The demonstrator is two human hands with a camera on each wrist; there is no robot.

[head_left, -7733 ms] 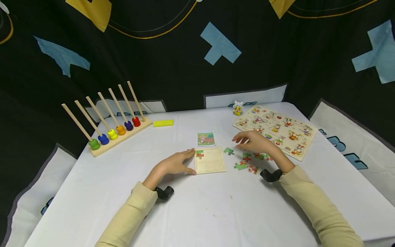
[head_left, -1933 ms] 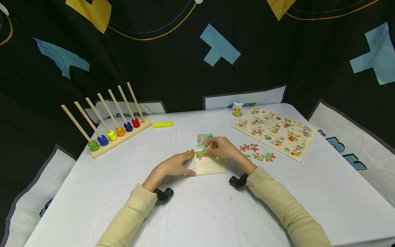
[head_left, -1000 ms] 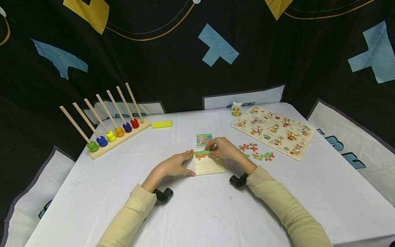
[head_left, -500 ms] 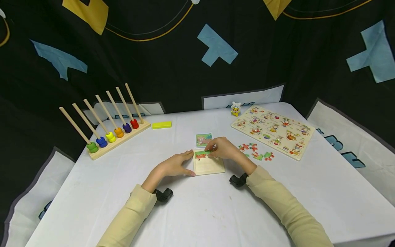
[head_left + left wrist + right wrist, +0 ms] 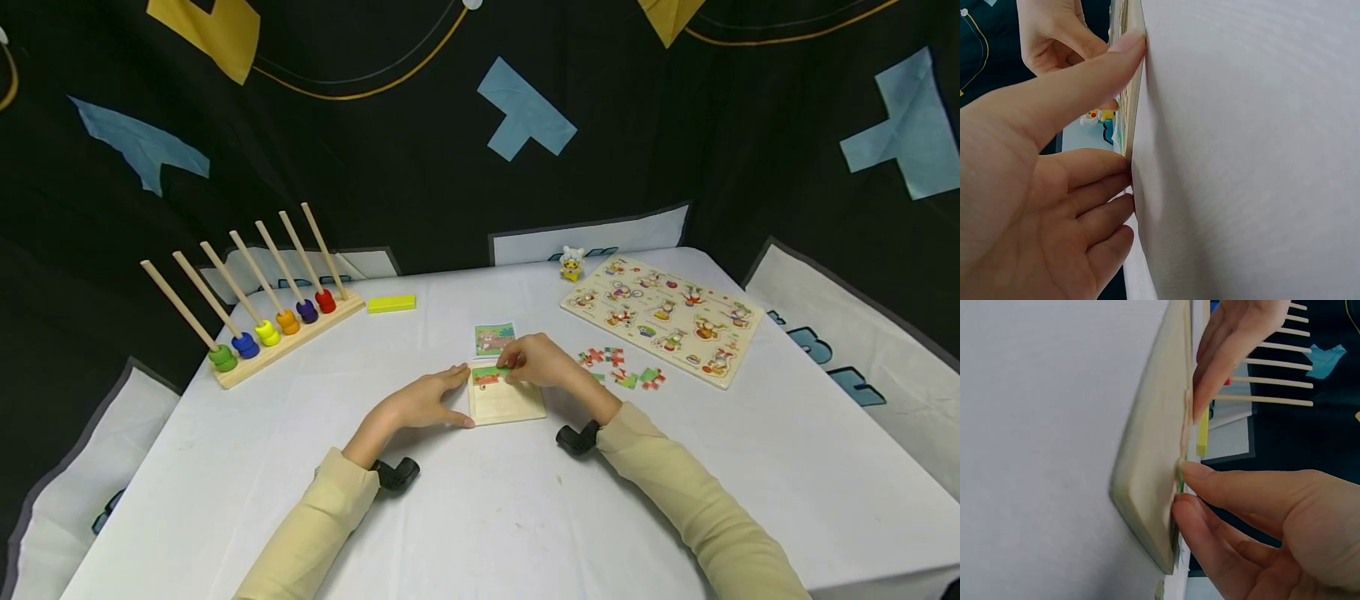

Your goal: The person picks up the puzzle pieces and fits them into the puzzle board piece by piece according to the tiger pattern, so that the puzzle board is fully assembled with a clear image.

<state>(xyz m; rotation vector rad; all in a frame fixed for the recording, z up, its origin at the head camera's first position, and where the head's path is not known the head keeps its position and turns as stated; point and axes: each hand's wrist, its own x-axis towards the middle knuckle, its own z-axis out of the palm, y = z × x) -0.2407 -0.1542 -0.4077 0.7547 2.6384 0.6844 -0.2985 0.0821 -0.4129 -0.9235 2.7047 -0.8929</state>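
White surface (image 5: 487,508): left hand (image 5: 423,396) spread against tray (image 5: 506,406), right hand (image 5: 543,362) pinching piece (image 5: 1180,481) at its part-filled far row (image 5: 487,377); loose pieces (image 5: 651,379) to its right unplaced

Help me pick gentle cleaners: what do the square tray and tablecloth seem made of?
Square tray: apparently wood, matte and seemingly unpainted, given its pale tan colour.
Tablecloth: probably fabric, white and matte, judging by its soft creases, though fibre type can't be told.

Under my right hand (image 5: 547,362) the white table (image 5: 480,517) bears a tray (image 5: 506,407); beyond, a card (image 5: 492,340), figurine (image 5: 572,263); rightward, puzzle pieces (image 5: 651,379), picture board (image 5: 667,312); leftward, yellow block (image 5: 392,304), bead rack (image 5: 288,340).
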